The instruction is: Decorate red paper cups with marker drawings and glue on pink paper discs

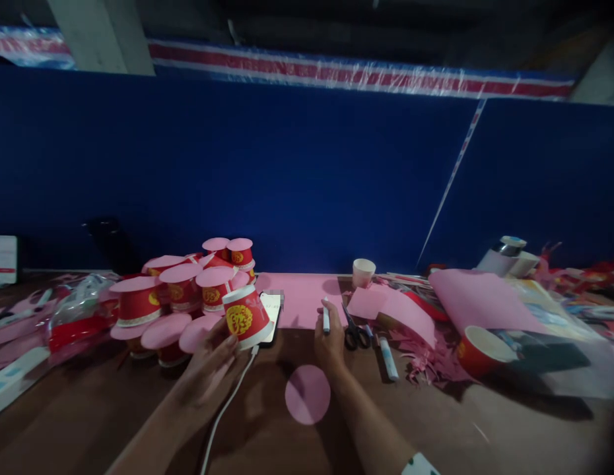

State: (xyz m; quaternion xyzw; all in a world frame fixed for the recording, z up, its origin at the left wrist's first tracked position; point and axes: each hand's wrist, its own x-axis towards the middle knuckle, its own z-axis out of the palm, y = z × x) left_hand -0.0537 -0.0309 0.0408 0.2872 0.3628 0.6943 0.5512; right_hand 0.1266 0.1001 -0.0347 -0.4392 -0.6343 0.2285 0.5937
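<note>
My left hand [214, 369] grips a red paper cup [245, 315] with a yellow emblem, tilted on its side just above the brown table [113, 409]. My right hand [329, 343] is closed round a white marker pen [325, 316], tip pointing away, beside black scissors [354, 330]. A cut pink paper circle [307, 394] lies flat on the table between my forearms. Left of the held cup stands a heap of upturned red cups capped with pink discs [181, 290]. A phone [270, 310] with a white cable [222, 415] lies behind the held cup.
A pink sheet [302, 297] covers the table's far middle; a white cup [363, 272] stands behind it. A glue stick [387, 359], pink scraps, folded pink paper [478, 300] and a red cup on its side [480, 353] lie right. A blue wall [307, 178] closes the back.
</note>
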